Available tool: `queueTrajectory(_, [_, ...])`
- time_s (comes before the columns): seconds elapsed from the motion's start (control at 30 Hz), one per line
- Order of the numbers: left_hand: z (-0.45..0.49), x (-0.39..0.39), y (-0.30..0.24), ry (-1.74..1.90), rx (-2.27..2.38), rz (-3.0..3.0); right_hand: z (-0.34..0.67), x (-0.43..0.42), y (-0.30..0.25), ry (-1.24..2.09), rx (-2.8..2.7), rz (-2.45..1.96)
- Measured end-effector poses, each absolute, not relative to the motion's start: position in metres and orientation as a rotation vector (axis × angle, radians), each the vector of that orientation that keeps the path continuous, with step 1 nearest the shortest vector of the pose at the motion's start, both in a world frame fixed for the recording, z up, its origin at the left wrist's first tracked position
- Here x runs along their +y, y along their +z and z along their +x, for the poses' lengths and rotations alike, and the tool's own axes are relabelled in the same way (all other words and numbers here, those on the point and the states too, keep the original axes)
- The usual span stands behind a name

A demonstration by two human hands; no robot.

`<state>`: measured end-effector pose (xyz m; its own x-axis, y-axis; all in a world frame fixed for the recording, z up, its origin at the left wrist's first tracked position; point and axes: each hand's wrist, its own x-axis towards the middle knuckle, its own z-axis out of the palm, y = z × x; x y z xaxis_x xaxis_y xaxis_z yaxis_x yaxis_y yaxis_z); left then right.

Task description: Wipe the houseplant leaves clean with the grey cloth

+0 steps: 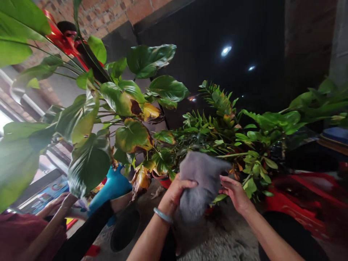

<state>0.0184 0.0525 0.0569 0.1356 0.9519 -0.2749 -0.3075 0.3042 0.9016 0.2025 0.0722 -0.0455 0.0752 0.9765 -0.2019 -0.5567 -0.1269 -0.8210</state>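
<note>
My left hand (181,192), with a pale bangle at its wrist, grips a grey cloth (202,177), its thumb lying across the front. The cloth is slightly blurred and hangs in front of the potted plants. Just right of it, my right hand (235,192) has its fingers apart and pointing toward the cloth's edge; whether the fingertips touch it I cannot tell. Behind the cloth grow leafy green plants (217,127). On the left stands a large-leaved plant (133,136) with several yellowed, brown-edged leaves.
At lower left, a co-worker's hands (58,203) show beside a blue object (115,183). Red plastic items (301,203) lie at the right. A dark glossy panel (195,47) rises behind the plants, and a brick wall (108,14) is at upper left.
</note>
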Motion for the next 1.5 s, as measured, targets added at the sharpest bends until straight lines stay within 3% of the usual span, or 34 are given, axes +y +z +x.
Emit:
queueTrajectory(0.1, [0.022,0.081,0.085,1.330,0.974,0.704,0.203,0.071,-0.044,1.503,-0.564,-0.882])
queueTrajectory(0.2, [0.029,0.095,0.076,1.415,1.038,0.624,0.203,0.072,-0.046,1.562,-0.496,-0.779])
queueTrajectory(0.33, [0.029,0.065,0.027,0.982,1.137,0.717,0.202,0.074,-0.049,1.610,-0.335,-0.800])
queueTrajectory(0.43, [0.022,0.040,0.020,0.807,1.053,0.830,0.201,0.074,-0.048,1.608,-0.279,-0.842])
queueTrajectory(0.63, [0.024,0.075,0.077,1.268,0.948,0.819,0.200,0.074,-0.047,1.611,-0.396,-0.785])
queueTrajectory(0.73, [0.032,0.093,0.068,1.440,1.039,0.776,0.200,0.076,-0.049,1.599,-0.399,-0.770])
queueTrajectory(0.9, [0.024,0.058,0.019,0.884,1.165,0.924,0.202,0.077,-0.052,1.638,-0.303,-0.889])
queueTrajectory(1.0, [0.011,0.040,0.027,0.749,1.123,1.009,0.205,0.078,-0.053,1.688,-0.326,-0.874])
queueTrajectory(1.2, [0.016,0.080,0.080,1.370,0.944,0.803,0.203,0.079,-0.055,1.637,-0.430,-0.789])
queueTrajectory(1.3, [0.023,0.086,0.061,1.470,1.024,0.680,0.202,0.077,-0.053,1.648,-0.401,-0.792])
queueTrajectory(1.5, [0.010,0.027,-0.008,0.984,1.118,0.753,0.205,0.075,-0.053,1.664,-0.434,-0.859])
